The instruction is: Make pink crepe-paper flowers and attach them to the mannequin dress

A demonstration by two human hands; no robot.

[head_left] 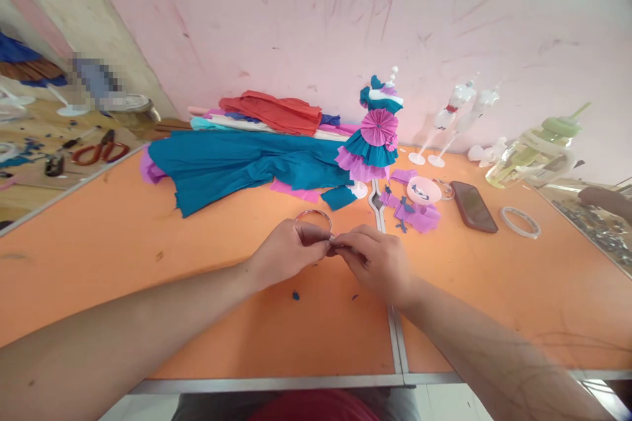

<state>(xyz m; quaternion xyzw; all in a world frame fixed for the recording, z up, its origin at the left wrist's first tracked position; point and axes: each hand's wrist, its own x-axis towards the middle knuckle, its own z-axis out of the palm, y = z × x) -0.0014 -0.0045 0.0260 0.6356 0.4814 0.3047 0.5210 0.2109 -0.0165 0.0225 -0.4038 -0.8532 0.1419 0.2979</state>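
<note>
My left hand [291, 250] and my right hand [378, 260] meet above the orange table, both pinched closed at the fingertips. A tiny whitish bit [332, 239] shows where the fingertips come together; its kind is too small to make out. Just behind my left fingers is the upper rim of a thin, clear ring [315, 212], like a tape roll. Its lower part is hidden, and I cannot tell if the hand holds it. Beyond my hands stands a small white dress form in a teal and pink crepe-paper dress [379, 128].
Teal crepe paper [247, 161] lies at the left, before folded red paper [271, 112]. Rightward are a pink bowl [423, 191], pink scraps [419, 216], a phone [474, 207], a white ring [520, 222], bare dress forms [457, 105] and a bottle [536, 148]. Another person's hand [605, 200] shows far right.
</note>
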